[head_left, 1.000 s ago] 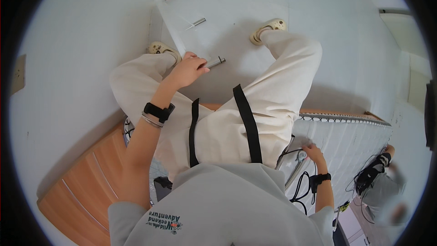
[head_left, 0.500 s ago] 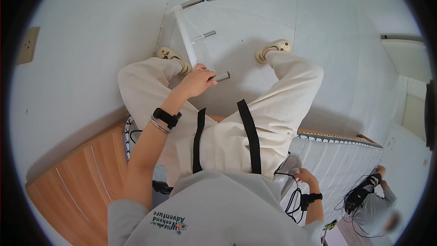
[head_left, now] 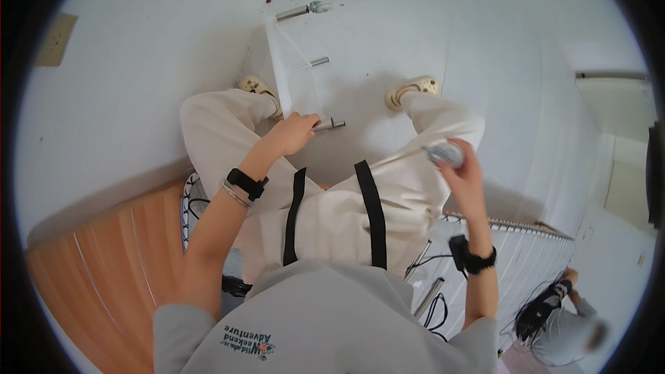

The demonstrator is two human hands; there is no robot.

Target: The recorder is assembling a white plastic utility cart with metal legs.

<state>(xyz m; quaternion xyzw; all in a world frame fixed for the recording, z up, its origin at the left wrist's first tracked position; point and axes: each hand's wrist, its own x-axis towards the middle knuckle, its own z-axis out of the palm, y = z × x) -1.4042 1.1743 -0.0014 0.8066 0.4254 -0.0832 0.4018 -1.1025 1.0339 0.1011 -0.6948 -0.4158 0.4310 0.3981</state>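
Observation:
My left hand (head_left: 291, 133) is closed around the near end of a short metal peg (head_left: 331, 125) at the lower corner of an upright white panel (head_left: 294, 62). Two more metal pegs (head_left: 299, 12) stick out of the panel higher up. My right hand (head_left: 463, 170) is raised above my right knee and grips a small grey-and-white object (head_left: 443, 153); what it is I cannot tell. Both wrists carry black bands. My legs in pale trousers spread to either side of the panel.
My light shoes (head_left: 414, 87) rest on the white floor. A white slatted board (head_left: 530, 256) lies at my right with black cables (head_left: 436, 308) and a metal rod (head_left: 429, 296). Orange wood flooring (head_left: 104, 270) is at left. Another person (head_left: 568, 329) crouches at lower right.
My right hand has come up from the slatted board at the lower right to above my knee, now holding the small object. My left hand stays at the peg.

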